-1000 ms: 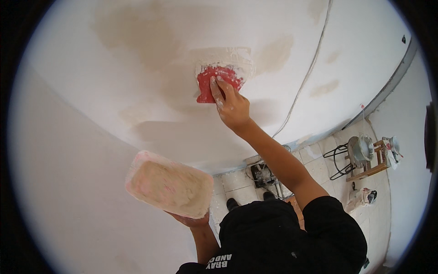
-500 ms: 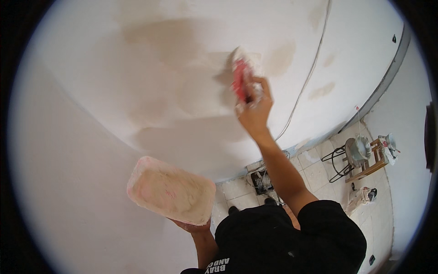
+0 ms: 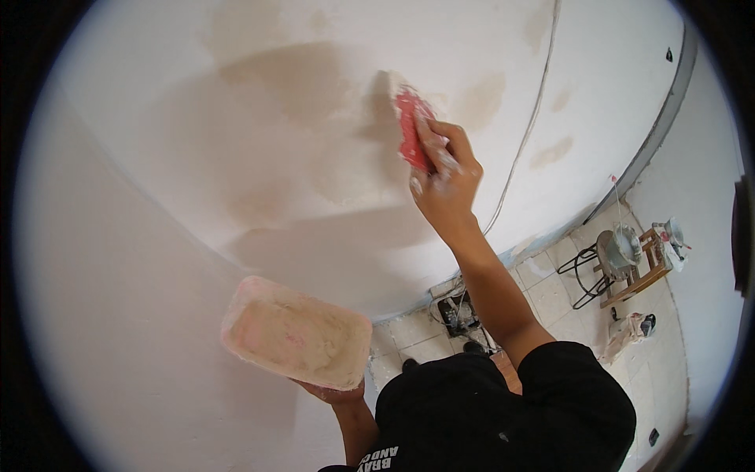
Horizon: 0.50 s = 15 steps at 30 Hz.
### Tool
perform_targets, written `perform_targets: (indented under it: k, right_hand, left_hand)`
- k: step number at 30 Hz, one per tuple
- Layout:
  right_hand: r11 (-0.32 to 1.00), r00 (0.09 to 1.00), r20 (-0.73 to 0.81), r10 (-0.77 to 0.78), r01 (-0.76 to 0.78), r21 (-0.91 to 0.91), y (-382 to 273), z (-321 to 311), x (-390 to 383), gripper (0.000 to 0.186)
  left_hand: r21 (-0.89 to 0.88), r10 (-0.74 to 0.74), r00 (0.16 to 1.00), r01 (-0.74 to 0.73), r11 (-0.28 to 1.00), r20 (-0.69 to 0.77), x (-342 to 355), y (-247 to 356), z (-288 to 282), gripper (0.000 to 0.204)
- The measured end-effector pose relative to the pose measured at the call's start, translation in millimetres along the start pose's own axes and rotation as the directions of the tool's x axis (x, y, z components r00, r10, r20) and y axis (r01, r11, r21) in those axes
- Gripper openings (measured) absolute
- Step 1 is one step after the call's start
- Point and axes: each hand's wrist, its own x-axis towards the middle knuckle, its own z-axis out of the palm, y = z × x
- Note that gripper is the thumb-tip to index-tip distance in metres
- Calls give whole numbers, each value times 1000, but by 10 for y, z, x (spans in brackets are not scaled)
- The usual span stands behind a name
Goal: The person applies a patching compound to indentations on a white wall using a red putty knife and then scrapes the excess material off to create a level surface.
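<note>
My right hand (image 3: 447, 169) is closed round a red putty knife (image 3: 410, 130) smeared with white filler. Its pale edge points up and rests against or very close to the white wall (image 3: 259, 169); I cannot tell which. Damp-looking beige patches (image 3: 295, 79) spread over the wall left of the knife. Lower left, my left hand (image 3: 338, 392) grips a shallow, pinkish rectangular tray (image 3: 232, 315) from beneath. Beige filler (image 3: 295, 334) coats the tray's inside. Most fingers of the left hand are hidden below the tray. White smears mark the right fingers.
A grey cable (image 3: 528, 118) runs down the wall right of my hand. On the tiled floor (image 3: 550, 291) stand a black-legged stool (image 3: 583, 275) with a bucket (image 3: 624, 248) and a wooden stool (image 3: 641, 283). A dark box with wires (image 3: 458, 315) lies near the wall's foot.
The putty knife has shifted slightly up and left, and my right wrist a little right. The tray stays in my left hand, nearly in place.
</note>
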Motion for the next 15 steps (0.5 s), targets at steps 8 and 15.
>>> perform_targets:
  k: [8, 15]
  right_hand:
    - [992, 856, 506, -110, 60, 114, -199, 638, -1198, 67]
    - [650, 735, 616, 284, -620, 440, 11, 29, -737, 43]
  left_hand:
    - [35, 22, 994, -18, 999, -109, 3, -118, -45, 77]
    - [-285, -96, 992, 68, 956, -85, 65, -99, -82, 76]
